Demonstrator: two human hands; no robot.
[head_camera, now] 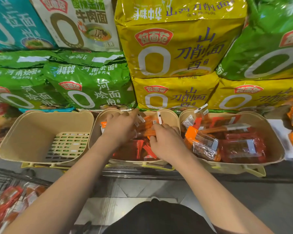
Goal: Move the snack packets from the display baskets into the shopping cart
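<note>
Three beige display baskets stand in a row on the shelf edge, under stacked green and yellow noodle bags. The left basket holds no packets. Both hands are inside the middle basket. The left hand lies on the orange and red snack packets with the index finger stretched toward the far rim; whether the other fingers grip a packet, I cannot tell. The right hand has its fingers curled and pinches the orange packets near the basket's right wall. The right basket is full of red and orange packets. At the lower left corner, the wire shopping cart already contains packets.
</note>
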